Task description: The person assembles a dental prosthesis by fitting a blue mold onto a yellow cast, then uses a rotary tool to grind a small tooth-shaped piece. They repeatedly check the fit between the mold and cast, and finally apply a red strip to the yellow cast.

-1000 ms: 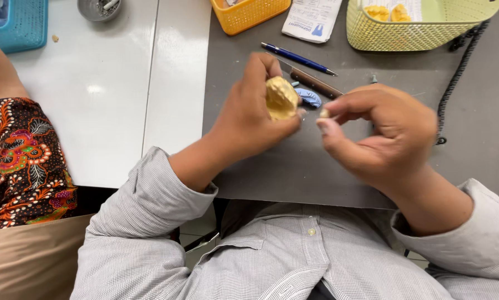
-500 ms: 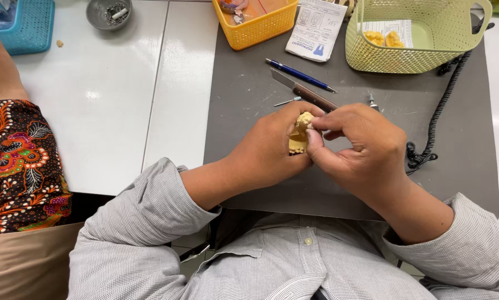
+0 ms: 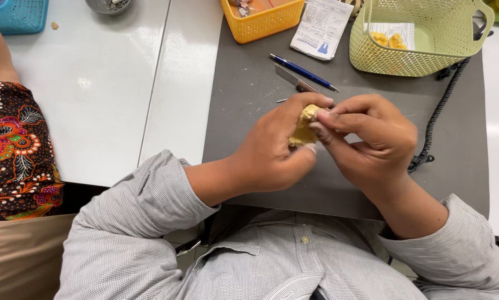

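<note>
Fingers of your left hand (image 3: 271, 150) wrap round a small yellow lump (image 3: 304, 126) and pinch it tight. Your right hand (image 3: 371, 139) presses its fingertips (image 3: 323, 114) on the top of the lump. It looks bumpy and pale, like dry clay. You hold it just above the grey mat (image 3: 244, 100), near a blue pen (image 3: 302, 71) and a green basket (image 3: 421, 39).

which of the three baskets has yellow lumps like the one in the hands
The pale green basket at top right: two yellow lumps lie inside. The orange basket and blue basket show none.
</note>
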